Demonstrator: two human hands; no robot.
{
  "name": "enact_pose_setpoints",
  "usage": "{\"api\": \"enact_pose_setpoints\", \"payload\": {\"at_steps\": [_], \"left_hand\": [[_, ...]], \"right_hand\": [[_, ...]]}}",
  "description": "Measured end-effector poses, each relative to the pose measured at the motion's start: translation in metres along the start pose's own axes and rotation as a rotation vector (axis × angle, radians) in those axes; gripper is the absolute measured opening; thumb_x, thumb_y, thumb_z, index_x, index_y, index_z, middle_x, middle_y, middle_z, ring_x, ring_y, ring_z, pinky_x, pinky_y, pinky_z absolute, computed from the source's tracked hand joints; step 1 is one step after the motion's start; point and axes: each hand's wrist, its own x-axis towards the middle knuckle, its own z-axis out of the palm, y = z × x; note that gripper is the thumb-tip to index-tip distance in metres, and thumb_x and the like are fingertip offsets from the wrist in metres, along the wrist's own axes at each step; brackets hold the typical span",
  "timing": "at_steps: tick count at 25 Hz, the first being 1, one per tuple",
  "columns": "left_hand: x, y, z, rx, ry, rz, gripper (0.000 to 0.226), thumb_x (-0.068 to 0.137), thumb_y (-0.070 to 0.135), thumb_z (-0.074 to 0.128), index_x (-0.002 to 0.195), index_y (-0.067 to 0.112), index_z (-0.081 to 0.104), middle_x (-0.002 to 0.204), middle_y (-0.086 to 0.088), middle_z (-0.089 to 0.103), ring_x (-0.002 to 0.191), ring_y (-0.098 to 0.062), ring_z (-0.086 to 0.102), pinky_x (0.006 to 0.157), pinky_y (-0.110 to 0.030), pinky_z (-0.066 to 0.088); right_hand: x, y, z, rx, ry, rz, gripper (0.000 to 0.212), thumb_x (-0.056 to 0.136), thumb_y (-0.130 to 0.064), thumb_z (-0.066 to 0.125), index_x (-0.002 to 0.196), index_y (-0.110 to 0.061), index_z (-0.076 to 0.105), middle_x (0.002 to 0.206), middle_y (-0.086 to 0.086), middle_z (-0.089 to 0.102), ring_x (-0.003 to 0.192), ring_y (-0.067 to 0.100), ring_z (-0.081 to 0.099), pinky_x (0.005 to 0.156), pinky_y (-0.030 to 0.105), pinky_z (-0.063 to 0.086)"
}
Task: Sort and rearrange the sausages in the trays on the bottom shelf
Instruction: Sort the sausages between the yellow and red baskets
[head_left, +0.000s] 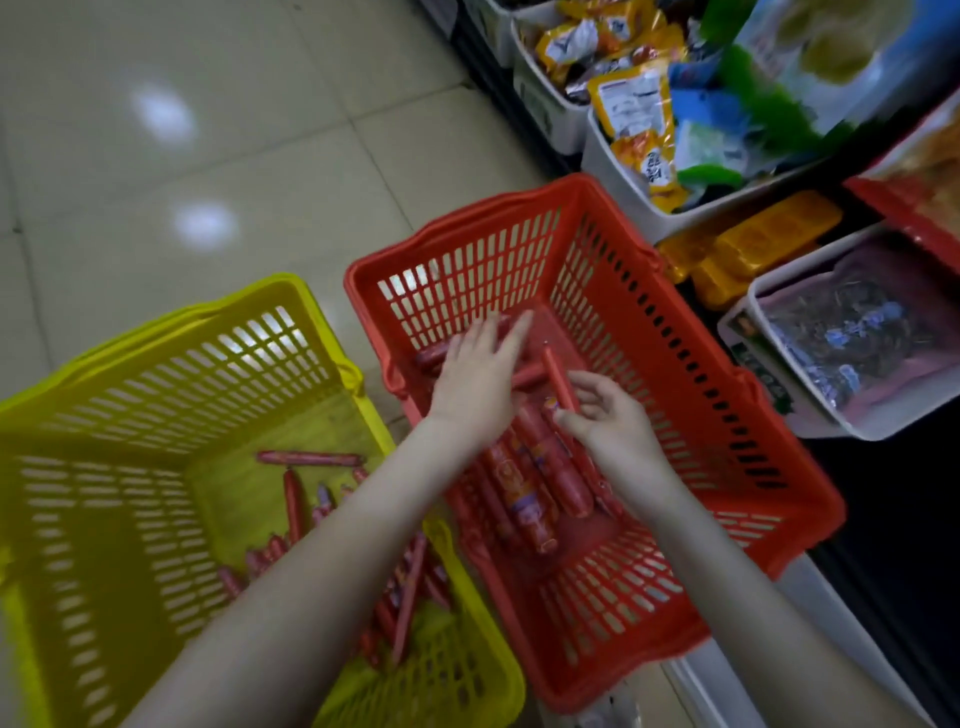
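Landmark: red basket (675, 332) on the floor. Both hands were inside it, apart.
- The left hand (475, 374) lay flat with straight fingers over the sausages at the far end, probably steadying the pile. Couldn't tell if it pressed down.
- The right hand (613, 421) pinched a thin sausage (558, 376) by its near end, thumb against fingertips. The stick was angled up off the pile, so my guess is it was pulling out an odd one.
- The thick sausages (550, 467) lay roughly side by side on the basket bottom. They were glossy red cylinders with purple-orange labels.
- The yellow basket (156, 395), just left of the red basket, held loose thin sausages (293, 499), scattered.

Looked like sorting by thickness. Both baskets were rigid slotted plastic. The white trays (613, 166) right of the red basket held snack packs, with no sausages visible.
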Motion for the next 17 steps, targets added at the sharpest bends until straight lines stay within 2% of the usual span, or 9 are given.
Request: {"api": "enact_pose_setpoints", "payload": {"at_steps": [2,4,6,7,8,10,12,14,17], "left_hand": [[-0.036,0.005,-0.01,-0.344,0.124,0.022,0.07,0.092,0.013,0.056,0.152,0.021,0.02,0.153,-0.011,0.031,0.141,-0.024,0.03,0.116,-0.028,0.022],[-0.077,0.004,-0.014,-0.732,0.169,-0.15,0.059,0.096,0.014,0.052,0.147,0.035,0.03,0.136,-0.008,0.055,0.127,-0.021,0.05,0.103,-0.021,0.036],[-0.109,-0.001,-0.015,-0.996,0.155,-0.251,0.058,0.095,0.02,0.053,0.139,0.051,0.032,0.116,-0.013,0.066,0.102,-0.031,0.064,0.089,-0.038,0.05],[-0.124,-0.004,-0.017,-1.115,0.152,-0.273,0.059,0.094,0.018,0.055,0.137,0.053,0.032,0.101,-0.015,0.068,0.081,-0.032,0.066,0.074,-0.041,0.052],[-0.136,-0.009,-0.018,-1.228,0.157,-0.293,0.062,0.093,0.013,0.056,0.136,0.051,0.034,0.083,-0.01,0.065,0.062,-0.023,0.06,0.059,-0.033,0.049],[-0.163,-0.02,-0.02,-1.396,0.212,-0.35,0.065,0.092,0.001,0.056,0.135,0.046,0.038,0.068,-0.003,0.055,0.056,-0.013,0.045,0.052,-0.023,0.035],[-0.195,-0.036,-0.015,-1.344,0.271,-0.446,0.067,0.089,0.004,0.06,0.136,0.047,0.041,0.07,-0.01,0.05,0.06,-0.016,0.042,0.054,-0.026,0.033],[-0.222,-0.052,-0.003,-1.089,0.25,-0.601,0.073,0.087,0.01,0.064,0.144,0.043,0.034,0.078,-0.012,0.058,0.065,-0.02,0.054,0.058,-0.03,0.042],[-0.245,-0.059,0.003,-0.702,0.046,-0.787,0.074,0.092,0.02,0.061,0.152,0.034,0.018,0.114,-0.021,0.066,0.099,-0.032,0.065,0.077,-0.034,0.047]], "right_hand": [[-0.008,-0.002,0.015,0.053,-0.023,-0.043,0.041,0.084,0.01,0.061,0.118,-0.012,0.054,0.098,-0.005,0.061,0.089,0.006,0.058,0.079,0.009,0.046],[-0.023,-0.007,0.032,0.121,-0.102,-0.09,0.046,0.084,0.014,0.057,0.123,-0.01,0.051,0.108,0.001,0.061,0.095,0.004,0.06,0.089,0.015,0.046],[-0.044,-0.01,0.053,0.172,-0.285,-0.133,0.055,0.085,0.018,0.051,0.131,-0.01,0.042,0.117,-0.002,0.057,0.097,-0.009,0.058,0.091,0.013,0.044],[-0.054,-0.009,0.062,0.188,-0.39,-0.148,0.06,0.087,0.019,0.048,0.136,-0.011,0.035,0.125,-0.003,0.053,0.102,-0.013,0.056,0.092,0.011,0.042],[-0.062,-0.007,0.07,0.18,-0.486,-0.162,0.064,0.087,0.017,0.048,0.14,-0.014,0.027,0.135,-0.004,0.045,0.11,-0.014,0.052,0.094,0.01,0.04],[-0.076,-0.003,0.081,0.076,-0.63,-0.194,0.07,0.084,0.005,0.053,0.14,-0.023,0.022,0.148,-0.003,0.031,0.124,-0.011,0.043,0.1,0.011,0.036],[-0.087,-0.001,0.086,-0.153,-0.72,-0.268,0.071,0.085,-0.006,0.062,0.139,-0.03,0.023,0.148,-0.005,0.031,0.132,-0.004,0.035,0.109,0.014,0.028],[-0.093,0.002,0.084,-0.352,-0.749,-0.333,0.071,0.086,-0.009,0.066,0.138,-0.034,0.024,0.144,-0.009,0.033,0.134,0.0,0.031,0.111,0.013,0.023],[-0.103,0.001,0.064,-0.459,-0.685,-0.347,0.068,0.086,-0.007,0.066,0.137,-0.034,0.029,0.14,-0.007,0.039,0.131,0.004,0.036,0.109,0.014,0.028]]}}
